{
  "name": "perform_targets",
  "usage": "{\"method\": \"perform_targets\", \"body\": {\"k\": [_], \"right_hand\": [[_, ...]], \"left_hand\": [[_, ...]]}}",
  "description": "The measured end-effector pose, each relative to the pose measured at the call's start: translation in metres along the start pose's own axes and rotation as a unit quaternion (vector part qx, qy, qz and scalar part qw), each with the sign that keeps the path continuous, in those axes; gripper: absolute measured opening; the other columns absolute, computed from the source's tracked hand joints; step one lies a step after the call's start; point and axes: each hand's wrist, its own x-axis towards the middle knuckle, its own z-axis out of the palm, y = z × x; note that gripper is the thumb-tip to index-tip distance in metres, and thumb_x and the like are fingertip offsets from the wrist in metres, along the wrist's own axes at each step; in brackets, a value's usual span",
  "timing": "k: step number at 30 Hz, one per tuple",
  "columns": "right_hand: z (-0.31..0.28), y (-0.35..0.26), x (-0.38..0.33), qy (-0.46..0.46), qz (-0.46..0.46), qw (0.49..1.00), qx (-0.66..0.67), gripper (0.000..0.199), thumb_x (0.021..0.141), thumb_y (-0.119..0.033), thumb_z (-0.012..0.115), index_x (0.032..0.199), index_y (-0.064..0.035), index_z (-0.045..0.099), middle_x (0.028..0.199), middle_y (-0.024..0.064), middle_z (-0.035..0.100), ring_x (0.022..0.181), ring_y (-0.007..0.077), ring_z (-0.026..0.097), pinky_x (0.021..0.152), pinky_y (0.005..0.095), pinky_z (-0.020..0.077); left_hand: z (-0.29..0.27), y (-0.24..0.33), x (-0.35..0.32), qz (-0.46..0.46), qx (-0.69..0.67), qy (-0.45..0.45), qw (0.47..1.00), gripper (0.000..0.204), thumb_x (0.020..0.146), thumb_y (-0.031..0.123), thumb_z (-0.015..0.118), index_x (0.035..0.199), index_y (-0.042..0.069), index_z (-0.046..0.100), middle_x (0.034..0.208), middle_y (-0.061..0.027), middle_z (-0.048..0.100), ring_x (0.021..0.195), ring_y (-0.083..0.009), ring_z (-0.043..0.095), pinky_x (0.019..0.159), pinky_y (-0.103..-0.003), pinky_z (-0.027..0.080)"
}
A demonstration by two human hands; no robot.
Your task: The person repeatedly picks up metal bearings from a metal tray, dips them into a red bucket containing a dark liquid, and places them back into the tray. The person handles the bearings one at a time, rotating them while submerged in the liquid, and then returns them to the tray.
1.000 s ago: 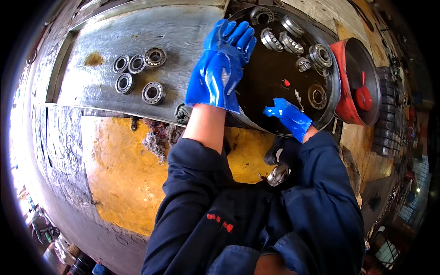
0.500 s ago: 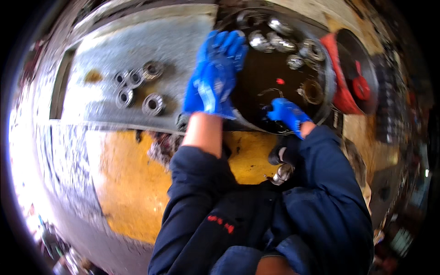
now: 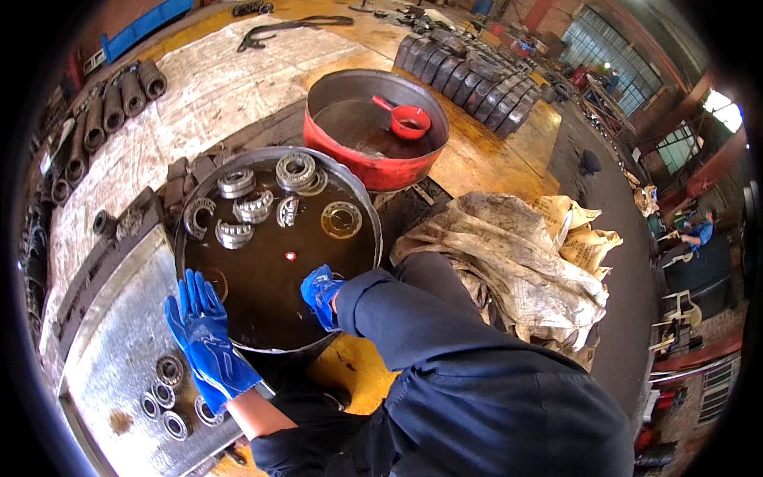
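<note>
Since one second ago the view has turned a lot: the round dark basin (image 3: 362, 219), which was at the upper right, now lies near the middle, and the red tub (image 3: 373, 163) is behind it instead of at its right side. Both hands stayed at the near part of the basin.

The left hand (image 3: 203, 338), in a blue glove, lies flat at the near left rim of the basin with the fingers (image 3: 195, 298) stretched out and spread wide. It holds nothing. The right hand (image 3: 320, 294), also in a blue glove, is over the dark liquid at the near right side; the fingers are bent inward, but I cannot tell if they hold something, because the dark blue sleeve (image 3: 405, 310) covers part of the hand.

In the far half of the basin several steel bearings (image 3: 254, 207) lie in the brown liquid, well apart from both hands, with one brass-coloured ring (image 3: 342, 220) at the right of them. A group of smaller bearings (image 3: 163, 389) lies on the grey metal plate (image 3: 119, 342), just left of the left forearm. A red ladle (image 3: 407, 121) rests in the red tub. Dirty sacks (image 3: 509, 262) are piled at the right of the basin.
</note>
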Motion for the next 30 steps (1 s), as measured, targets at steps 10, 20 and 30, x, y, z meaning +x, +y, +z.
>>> {"method": "perform_targets", "body": {"k": [10,20,30], "right_hand": [[-0.006,0.007,0.001,-0.001,0.007,1.0,0.015,0.017,0.062,-0.02,0.074,0.073,-0.0068,0.074,0.074,0.0181,0.069,0.071,0.0355,0.068,0.057,0.0507,0.0494],[0.039,0.044,0.007,0.038,-0.044,0.996,-0.06,0.028,0.089,-0.03,0.054,0.08,-0.0135,0.076,0.078,0.0121,0.072,0.073,0.03,0.069,0.059,0.0482,0.0482],[-0.037,0.039,-0.022,-0.021,0.068,0.97,0.234,0.037,0.076,-0.032,0.068,0.09,0.0024,0.071,0.089,0.0278,0.067,0.083,0.0432,0.066,0.073,0.0489,0.0513]], "left_hand": [[-0.006,-0.005,0.005,-0.007,0.0,-0.027,1.0,0.056,0.102,0.034,0.049,0.147,0.003,0.04,0.153,-0.0173,0.042,0.138,-0.0313,0.045,0.108,-0.047,0.045],[0.001,-0.015,-0.008,0.0,0.005,-0.135,0.991,0.054,0.107,0.035,0.034,0.146,-0.003,0.039,0.153,-0.0185,0.042,0.141,-0.0318,0.042,0.112,-0.045,0.04],[-0.012,0.006,0.0,-0.004,0.013,-0.148,0.989,0.042,0.103,0.033,0.044,0.136,0.008,0.056,0.143,-0.008,0.057,0.126,-0.0262,0.059,0.089,-0.043,0.057]]}}
